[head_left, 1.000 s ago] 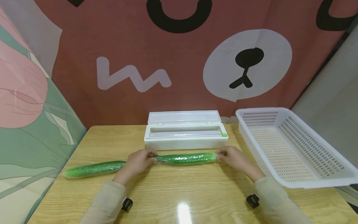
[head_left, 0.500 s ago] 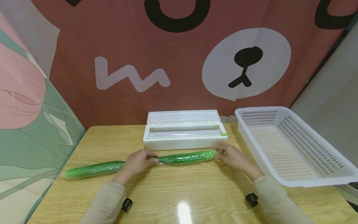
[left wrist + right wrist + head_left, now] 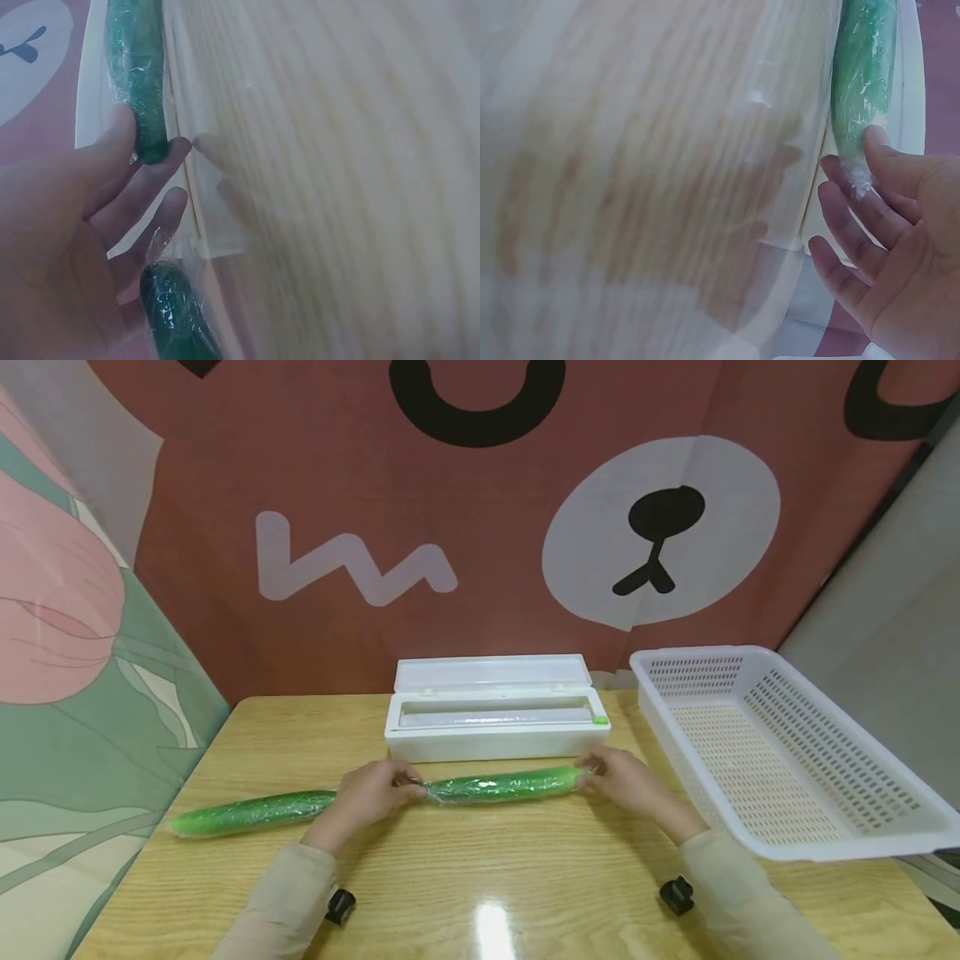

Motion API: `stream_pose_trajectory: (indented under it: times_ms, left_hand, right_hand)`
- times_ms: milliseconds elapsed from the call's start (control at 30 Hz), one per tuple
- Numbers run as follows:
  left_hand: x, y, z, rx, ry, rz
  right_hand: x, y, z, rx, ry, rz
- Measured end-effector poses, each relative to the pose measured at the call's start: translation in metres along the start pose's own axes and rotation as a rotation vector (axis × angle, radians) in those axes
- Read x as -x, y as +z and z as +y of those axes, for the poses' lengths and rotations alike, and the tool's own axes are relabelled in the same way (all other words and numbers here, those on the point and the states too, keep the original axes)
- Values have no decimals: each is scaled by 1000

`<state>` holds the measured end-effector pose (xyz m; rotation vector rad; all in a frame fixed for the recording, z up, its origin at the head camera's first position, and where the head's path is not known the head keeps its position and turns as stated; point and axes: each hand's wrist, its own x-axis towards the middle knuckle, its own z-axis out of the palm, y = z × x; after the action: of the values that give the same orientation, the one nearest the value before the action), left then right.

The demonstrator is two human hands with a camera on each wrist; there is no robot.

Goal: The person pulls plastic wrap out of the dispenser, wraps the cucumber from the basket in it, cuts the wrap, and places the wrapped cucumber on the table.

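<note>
A cucumber [image 3: 498, 786] wrapped in clear film lies crosswise on the table in front of the white box, between both hands. My left hand [image 3: 375, 792] pinches its left end between thumb and fingers; in the left wrist view the dark tip of this cucumber [image 3: 150, 112] sits between them. At the paler right end, my right hand [image 3: 618, 781] pinches the cucumber, and the right wrist view shows gathered film [image 3: 861, 180] at the fingers. A second wrapped cucumber [image 3: 255, 814] lies to the left, its right end hidden behind my left hand and wrist in the head view.
Behind the cucumber stands a white box [image 3: 498, 745] with its lid up and a roll of film [image 3: 495, 717] inside. A white perforated basket [image 3: 795, 760] stands at the right. The wooden table [image 3: 420, 877] meets a printed cloth at the back.
The held cucumber's right end rose slightly, then came down again. More of the film at its left end now shows beside my left fingers. The hands have hardly shifted.
</note>
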<state>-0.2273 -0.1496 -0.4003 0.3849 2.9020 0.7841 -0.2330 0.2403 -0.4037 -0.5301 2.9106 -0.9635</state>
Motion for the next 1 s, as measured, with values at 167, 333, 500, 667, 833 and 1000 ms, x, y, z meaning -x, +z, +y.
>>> stream_pose_trajectory:
  times_ms: [167, 333, 500, 667, 833, 1000]
  left_hand:
    - [1, 0, 0, -17, 23, 19]
    - [2, 3, -3, -24, 24, 17]
    - [4, 5, -4, -18, 29, -8]
    - [4, 5, -2, -13, 31, -3]
    - [4, 5, -1, -2, 31, 16]
    - [4, 4, -2, 1, 24, 14]
  right_hand:
    - [1, -1, 2, 8, 7, -6]
    - [2, -1, 1, -28, 20, -22]
    - [2, -2, -2, -30, 40, -52]
    - [1, 0, 1, 10, 24, -17]
    - [2, -1, 7, -8, 20, 8]
    - [3, -1, 10, -4, 29, 6]
